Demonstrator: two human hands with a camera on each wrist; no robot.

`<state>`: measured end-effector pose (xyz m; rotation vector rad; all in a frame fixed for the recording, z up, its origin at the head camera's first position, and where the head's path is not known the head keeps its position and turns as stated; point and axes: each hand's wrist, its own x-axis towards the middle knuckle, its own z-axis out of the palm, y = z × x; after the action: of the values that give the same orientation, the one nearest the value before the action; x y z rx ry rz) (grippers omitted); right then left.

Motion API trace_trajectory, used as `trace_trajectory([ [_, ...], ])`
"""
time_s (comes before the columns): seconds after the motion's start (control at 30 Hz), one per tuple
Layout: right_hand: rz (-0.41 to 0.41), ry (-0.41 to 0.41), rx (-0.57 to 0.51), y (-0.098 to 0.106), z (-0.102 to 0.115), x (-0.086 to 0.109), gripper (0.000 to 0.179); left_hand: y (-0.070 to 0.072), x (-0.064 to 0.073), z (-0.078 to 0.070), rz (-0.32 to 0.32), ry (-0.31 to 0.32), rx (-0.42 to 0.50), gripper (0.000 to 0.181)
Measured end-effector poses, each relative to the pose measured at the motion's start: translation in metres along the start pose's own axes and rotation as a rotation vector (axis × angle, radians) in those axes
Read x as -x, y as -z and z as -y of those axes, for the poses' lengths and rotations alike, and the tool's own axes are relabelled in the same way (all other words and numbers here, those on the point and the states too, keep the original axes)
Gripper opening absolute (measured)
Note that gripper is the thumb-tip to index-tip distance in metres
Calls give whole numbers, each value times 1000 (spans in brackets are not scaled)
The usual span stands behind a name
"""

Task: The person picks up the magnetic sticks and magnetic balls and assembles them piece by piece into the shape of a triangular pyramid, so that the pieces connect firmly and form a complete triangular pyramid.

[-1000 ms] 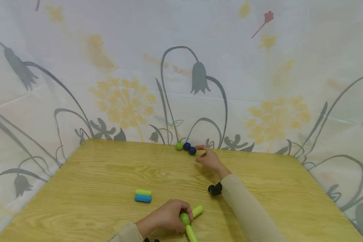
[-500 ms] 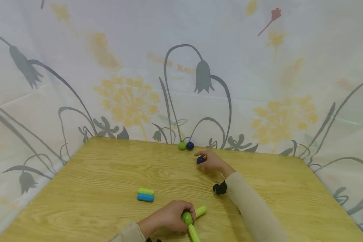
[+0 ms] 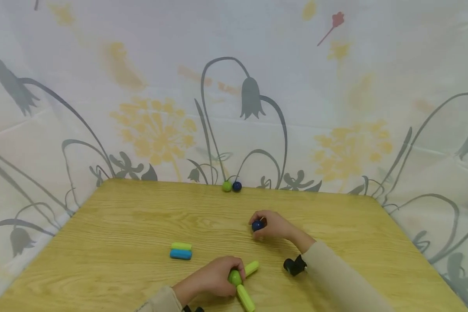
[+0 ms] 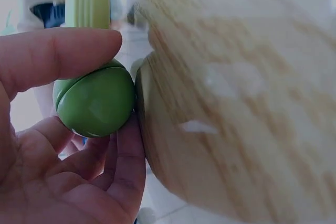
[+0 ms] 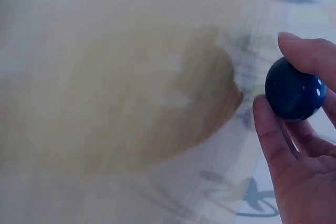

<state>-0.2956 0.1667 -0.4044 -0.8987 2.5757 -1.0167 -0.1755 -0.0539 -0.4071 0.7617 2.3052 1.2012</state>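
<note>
My left hand [image 3: 219,277] grips a green ball [image 4: 97,100] close to the table's front. Two yellow-green sticks join that ball, a far stick [image 3: 251,268] and a near stick [image 3: 245,298]. In the left wrist view, thumb and fingers wrap the ball, with a ribbed stick [image 4: 88,1] rising beyond it. My right hand [image 3: 273,225] pinches a dark blue ball [image 5: 295,88] between thumb and fingers, over the middle of the table. At the back edge a second green ball [image 3: 227,186] and another dark blue ball [image 3: 237,186] sit side by side.
A short yellow-green stick [image 3: 181,246] and a blue stick [image 3: 181,254] lie together left of centre on the wooden table [image 3: 132,216]. A flower-patterned cloth [image 3: 160,65] hangs behind the table. A black wrist camera [image 3: 294,265] sits by the right sleeve.
My right hand has taken the nearer dark blue ball from the row at the back and brought it toward me. The left hand keeps hold of the green ball with its sticks.
</note>
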Motion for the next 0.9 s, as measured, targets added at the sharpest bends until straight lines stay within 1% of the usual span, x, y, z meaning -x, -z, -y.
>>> trace_trajectory([
  [0.13, 32, 37, -2, -8, 6, 18, 30, 1, 1, 1, -3, 6, -9, 31],
  [0.27, 46, 59, -6, -13, 12, 33, 30, 1, 2, -1, -10, -2, -30, 31],
  [0.37, 48, 62, -26, -15, 15, 43, 29, 1, 2, -2, -8, 0, -39, 31],
  [0.57, 78, 27, -93, -20, 18, 65, 29, 0, -1, -2, 6, 12, -55, 32],
  [0.77, 75, 50, -150, -27, 19, 77, 30, -1, -1, -2, 1, 1, -60, 32],
  [0.9, 57, 51, -176, -27, 19, 83, 35, -3, -1, -2, -7, -3, -37, 30],
])
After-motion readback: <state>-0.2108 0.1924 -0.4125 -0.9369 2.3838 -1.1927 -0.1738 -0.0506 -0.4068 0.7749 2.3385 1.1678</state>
